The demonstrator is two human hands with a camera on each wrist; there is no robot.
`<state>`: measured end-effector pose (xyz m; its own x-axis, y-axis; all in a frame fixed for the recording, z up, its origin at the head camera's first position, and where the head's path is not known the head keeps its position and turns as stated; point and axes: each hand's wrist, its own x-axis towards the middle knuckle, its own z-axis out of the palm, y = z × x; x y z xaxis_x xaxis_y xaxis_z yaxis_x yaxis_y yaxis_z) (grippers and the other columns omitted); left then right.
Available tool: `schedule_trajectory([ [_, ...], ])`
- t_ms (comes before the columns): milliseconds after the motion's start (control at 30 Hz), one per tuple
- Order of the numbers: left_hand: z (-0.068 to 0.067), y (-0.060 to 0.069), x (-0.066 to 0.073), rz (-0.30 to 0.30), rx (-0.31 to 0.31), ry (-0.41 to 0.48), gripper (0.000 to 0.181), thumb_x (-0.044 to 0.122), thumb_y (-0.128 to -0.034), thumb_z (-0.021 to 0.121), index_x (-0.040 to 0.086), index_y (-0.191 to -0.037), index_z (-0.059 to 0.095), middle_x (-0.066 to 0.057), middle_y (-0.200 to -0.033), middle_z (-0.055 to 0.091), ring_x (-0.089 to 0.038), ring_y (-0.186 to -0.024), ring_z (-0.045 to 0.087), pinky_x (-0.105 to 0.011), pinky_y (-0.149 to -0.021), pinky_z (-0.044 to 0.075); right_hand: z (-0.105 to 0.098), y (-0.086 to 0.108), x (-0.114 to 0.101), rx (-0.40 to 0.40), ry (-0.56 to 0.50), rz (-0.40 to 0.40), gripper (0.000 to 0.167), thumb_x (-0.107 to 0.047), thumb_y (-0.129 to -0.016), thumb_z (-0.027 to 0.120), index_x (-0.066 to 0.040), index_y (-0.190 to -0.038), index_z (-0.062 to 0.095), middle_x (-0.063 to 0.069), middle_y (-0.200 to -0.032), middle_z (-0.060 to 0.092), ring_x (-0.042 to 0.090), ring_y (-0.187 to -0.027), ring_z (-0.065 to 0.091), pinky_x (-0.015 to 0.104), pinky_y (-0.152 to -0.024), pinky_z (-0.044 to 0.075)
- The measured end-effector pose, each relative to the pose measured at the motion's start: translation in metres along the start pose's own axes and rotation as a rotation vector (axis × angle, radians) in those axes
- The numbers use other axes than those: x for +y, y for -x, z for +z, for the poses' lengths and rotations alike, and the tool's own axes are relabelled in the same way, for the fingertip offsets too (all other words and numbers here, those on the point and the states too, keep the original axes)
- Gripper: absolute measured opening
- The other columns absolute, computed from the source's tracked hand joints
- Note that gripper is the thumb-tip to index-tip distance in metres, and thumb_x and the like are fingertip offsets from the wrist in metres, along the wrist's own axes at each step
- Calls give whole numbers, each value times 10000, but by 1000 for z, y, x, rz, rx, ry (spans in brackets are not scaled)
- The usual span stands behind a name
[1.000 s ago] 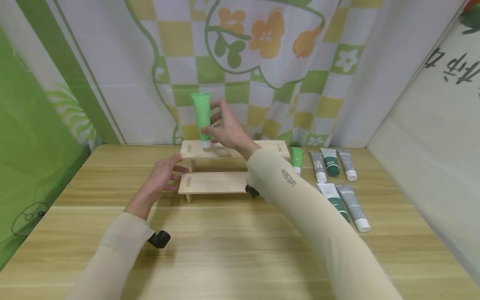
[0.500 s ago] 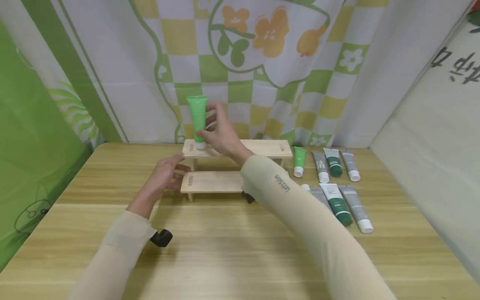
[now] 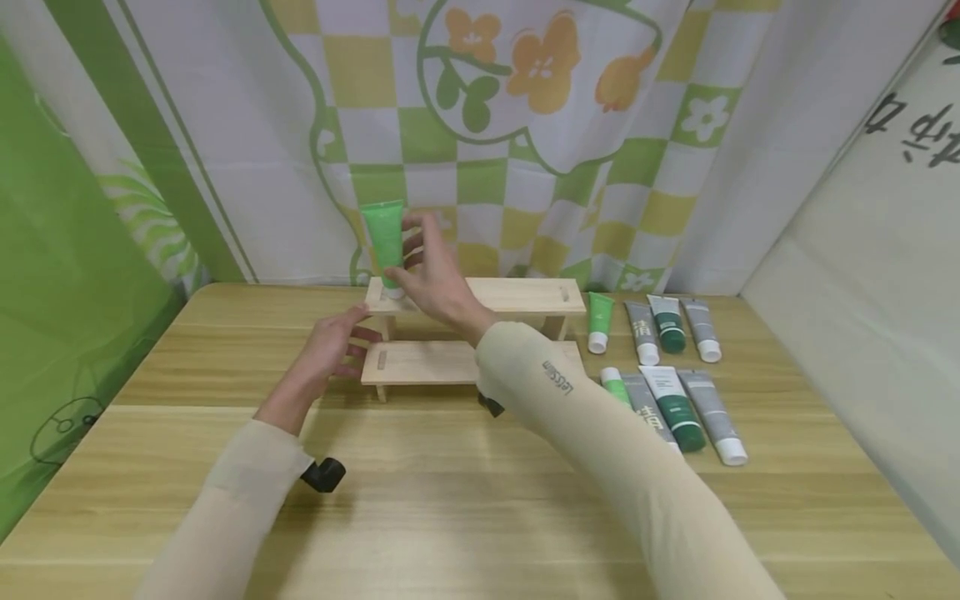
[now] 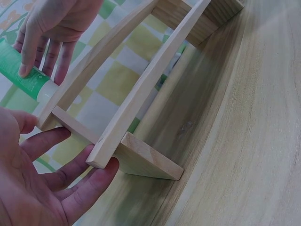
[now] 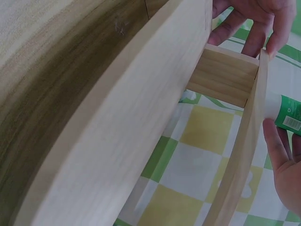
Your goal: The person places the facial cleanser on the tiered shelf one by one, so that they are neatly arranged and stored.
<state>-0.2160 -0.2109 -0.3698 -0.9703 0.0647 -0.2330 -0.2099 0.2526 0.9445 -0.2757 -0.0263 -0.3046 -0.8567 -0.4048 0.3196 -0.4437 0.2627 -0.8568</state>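
Observation:
A two-tier wooden shelf (image 3: 517, 293) stands on the table towards the back. Over the left end of its upper board, my right hand (image 3: 441, 279) grips a bright green squeeze tube (image 3: 385, 237) between thumb and fingers. The tube is cap down and slightly tilted; its white cap (image 4: 46, 92) is at the board, seemingly touching it. At the shelf's left end my left hand (image 3: 327, 346) rests with spread fingers. In the left wrist view, its thumb touches the upper board's end and its fingers (image 4: 94, 188) touch the leg and lower board.
On the table right of the shelf lie several tubes in two rows: a green tube (image 3: 600, 321), grey tubes (image 3: 712, 412) and white-and-dark-green tubes (image 3: 678, 408). My right sleeve (image 3: 585, 408) partly covers the front row. A checked curtain (image 3: 480, 158) hangs behind the table.
My right hand has moved the green tube left and down to the upper board's left end. The left hand stays at the shelf's end. More of the front-row tubes shows.

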Motion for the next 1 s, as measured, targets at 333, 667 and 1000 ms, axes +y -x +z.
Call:
schedule_trajectory([
  [333, 0, 2, 1, 9, -2, -2, 685, 520, -1077, 290, 30, -1556, 322, -268, -1370, 532, -341, -1089, 571, -371, -773, 577, 3, 1, 1, 26, 11, 4, 609, -49, -921, 730, -149, -1379, 342, 88, -1152, 554, 217, -1028, 615, 274, -817, 568],
  [667, 0, 0, -1, 14, -3, -4, 681, 517, -1078, 290, 31, -1554, 325, -266, -1365, 535, -340, -1082, 569, -377, -774, 579, 4, 3, 0, 46, 38, 18, 582, -76, -933, 721, -138, -1378, 350, 77, -1155, 555, 208, -1042, 601, 292, -846, 557],
  [1000, -1, -2, -2, 11, -5, 3, 679, 505, -1081, 287, 22, -1558, 306, -274, -1380, 524, -343, -1086, 566, -378, -764, 580, 7, 7, 1, 66, 90, 40, 638, -121, -924, 748, -130, -1417, 342, 82, -1140, 569, 214, -1045, 587, 303, -851, 540],
])
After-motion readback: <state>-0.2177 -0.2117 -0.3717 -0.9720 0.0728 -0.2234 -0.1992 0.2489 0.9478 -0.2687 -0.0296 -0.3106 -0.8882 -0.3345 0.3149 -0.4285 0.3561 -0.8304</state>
